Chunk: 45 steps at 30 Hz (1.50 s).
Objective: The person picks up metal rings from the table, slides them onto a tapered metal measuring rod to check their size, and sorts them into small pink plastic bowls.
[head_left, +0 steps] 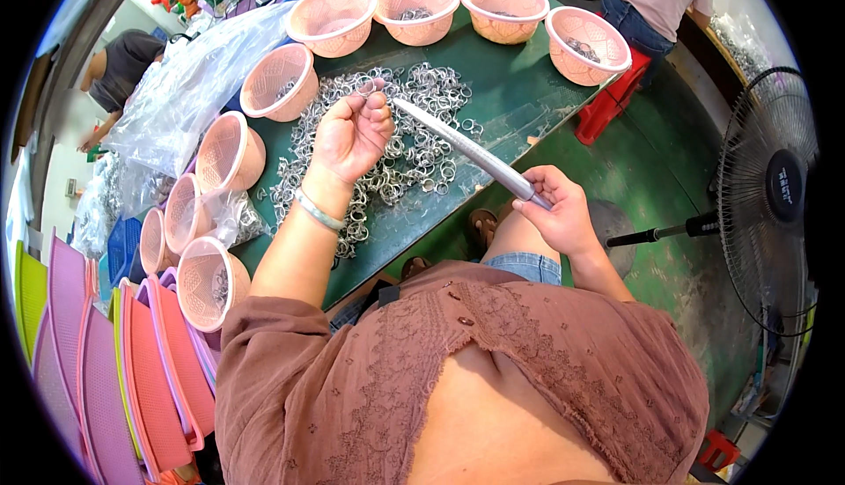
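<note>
My left hand (355,133) is raised over a green table (519,89), fingers curled around a small metal ring (370,89) held at the fingertips. My right hand (554,208) grips the near end of a long tapered metal rod (466,148) that points up and left toward the left hand. The rod's tip lies close to the held ring. Below both hands a wide heap of silver metal rings (405,146) is spread across the table.
Pink plastic baskets (334,18) ring the table's far and left edges, some holding rings. Clear plastic bags (189,89) lie at left. Stacked coloured trays (114,371) stand lower left. A floor fan (775,194) is at right. Two other people work at the back.
</note>
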Available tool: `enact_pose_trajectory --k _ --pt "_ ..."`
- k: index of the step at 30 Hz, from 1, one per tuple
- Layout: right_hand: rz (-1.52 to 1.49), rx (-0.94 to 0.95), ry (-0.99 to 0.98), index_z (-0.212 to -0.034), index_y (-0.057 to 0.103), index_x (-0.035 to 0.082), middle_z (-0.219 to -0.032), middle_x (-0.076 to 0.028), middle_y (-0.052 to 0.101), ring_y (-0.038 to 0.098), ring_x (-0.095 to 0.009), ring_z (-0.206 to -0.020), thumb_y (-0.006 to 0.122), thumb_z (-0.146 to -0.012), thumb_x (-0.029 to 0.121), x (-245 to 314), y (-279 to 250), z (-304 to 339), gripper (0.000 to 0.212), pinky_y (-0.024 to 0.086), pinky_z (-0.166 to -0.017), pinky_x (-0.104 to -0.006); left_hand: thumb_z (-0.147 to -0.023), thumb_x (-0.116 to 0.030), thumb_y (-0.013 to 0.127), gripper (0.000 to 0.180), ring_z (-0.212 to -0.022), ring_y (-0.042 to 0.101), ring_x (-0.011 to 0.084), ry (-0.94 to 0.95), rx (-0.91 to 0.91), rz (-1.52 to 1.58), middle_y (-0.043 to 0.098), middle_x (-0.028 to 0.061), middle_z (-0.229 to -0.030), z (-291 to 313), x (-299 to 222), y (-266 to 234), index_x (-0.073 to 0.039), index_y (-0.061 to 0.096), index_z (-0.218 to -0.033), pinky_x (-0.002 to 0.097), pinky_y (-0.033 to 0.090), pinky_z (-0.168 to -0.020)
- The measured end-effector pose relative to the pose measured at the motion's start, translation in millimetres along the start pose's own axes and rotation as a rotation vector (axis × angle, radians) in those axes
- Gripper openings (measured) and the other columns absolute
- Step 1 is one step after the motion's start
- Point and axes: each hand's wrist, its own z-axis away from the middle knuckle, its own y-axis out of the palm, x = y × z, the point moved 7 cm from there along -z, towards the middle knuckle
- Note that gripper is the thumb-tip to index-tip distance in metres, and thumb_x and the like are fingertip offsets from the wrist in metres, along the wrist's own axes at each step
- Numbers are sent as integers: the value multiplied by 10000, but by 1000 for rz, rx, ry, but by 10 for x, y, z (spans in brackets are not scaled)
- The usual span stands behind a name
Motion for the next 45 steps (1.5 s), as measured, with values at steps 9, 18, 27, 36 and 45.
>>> enact_pose_trajectory --k 9,18,27,36,45 --pt "15 -24 -33 -947 530 -26 -741 -29 576 527 -59 -676 628 -725 -64 38 -17 -18 245 427 -612 -205 -916 -92 361 245 -651 560 167 103 -82 -265 605 93 -767 40 33 72 28 493 -1084 267 485 -643" --pt "249 -105 -144 -919 547 6 -705 -79 563 550 -125 -594 633 -703 -40 264 43 -68 237 436 -540 -251 -916 -101 411 222 -667 542 107 184 -62 -492 599 53 -776 113 305 292 5 529 -1072 231 457 -633" --pt "718 -235 -488 -914 536 26 -721 -105 528 558 -277 -618 647 -646 -23 586 147 -34 294 452 -529 -347 -866 -77 551 282 -770 520 122 22 59 -517 582 42 -906 148 640 170 -41 537 -1145 274 439 -677" --pt "815 -358 -737 -912 538 18 -728 -91 530 546 -258 -603 621 -593 -61 672 140 24 338 445 -523 -334 -824 -47 596 330 -770 522 144 137 158 -655 578 62 -966 169 647 288 -7 537 -1146 299 436 -719" --pt "832 -364 -766 -928 544 14 -741 -88 544 551 -253 -609 608 -602 -68 638 119 30 342 446 -528 -329 -797 3 613 324 -768 534 106 178 93 -740 598 57 -905 202 604 377 31 541 -1112 244 441 -724"
